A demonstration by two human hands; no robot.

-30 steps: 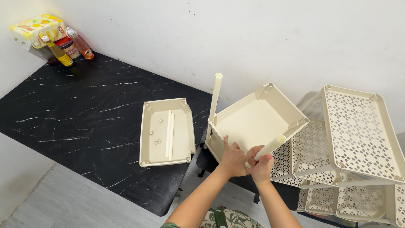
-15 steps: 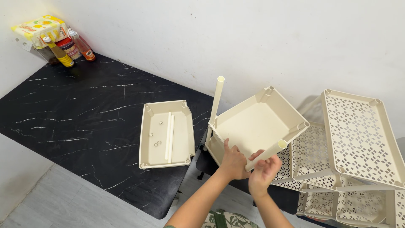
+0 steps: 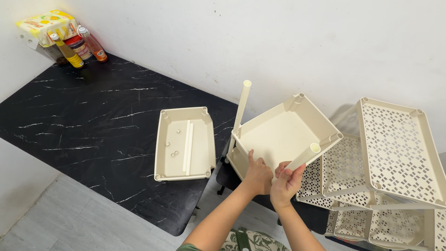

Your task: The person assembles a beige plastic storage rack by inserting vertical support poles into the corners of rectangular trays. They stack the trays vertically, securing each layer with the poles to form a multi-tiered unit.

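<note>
Left hand (image 3: pixel 257 175) clamped on near edge of cream tray (image 3: pixel 283 135). Right hand (image 3: pixel 285 182) wrapped around cream tube (image 3: pixel 302 158) at tray's near-right corner.

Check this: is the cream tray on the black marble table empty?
No: the cream tray on the table holds a loose tube and several small fittings.

left hand (image 3: pixel 257 175) grips cream tray (image 3: pixel 282 135); right hand (image 3: pixel 286 182) seemingly pinches a tube (image 3: pixel 303 157).
</note>
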